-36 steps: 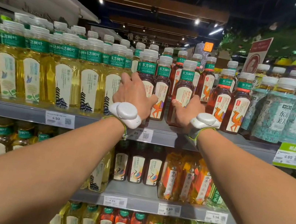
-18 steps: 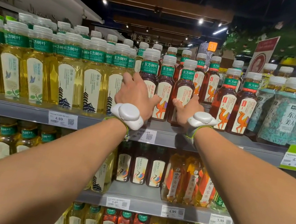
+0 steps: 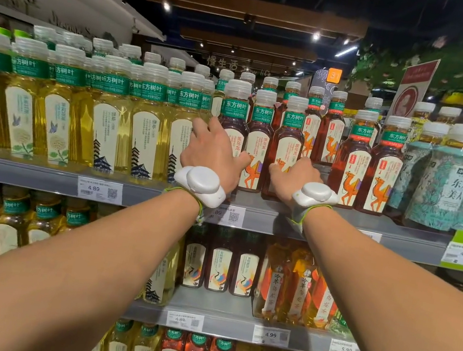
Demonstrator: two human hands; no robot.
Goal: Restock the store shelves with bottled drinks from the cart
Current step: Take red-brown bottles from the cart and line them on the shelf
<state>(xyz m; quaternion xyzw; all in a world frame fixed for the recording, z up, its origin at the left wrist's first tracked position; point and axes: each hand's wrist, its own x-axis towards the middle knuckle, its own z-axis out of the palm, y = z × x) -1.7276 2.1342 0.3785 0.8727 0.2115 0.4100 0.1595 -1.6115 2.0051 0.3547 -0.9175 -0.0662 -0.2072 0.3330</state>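
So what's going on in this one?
A person is reaching with both arms to the upper shelf of a drinks aisle. The left hand grips the leftmost dark tea bottle in the front row, right beside the yellow tea bottles. The right hand grips a second dark tea bottle. One camel-label bottle stands between them. Both gripped bottles look upright at the shelf's front edge. No cart is in view.

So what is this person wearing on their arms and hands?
No sleeves or gloves: the left hand and right hand are bare. Each wrist carries a smooth, rounded white pod, the left pod and right pod, held on by a thin lime-green strap.
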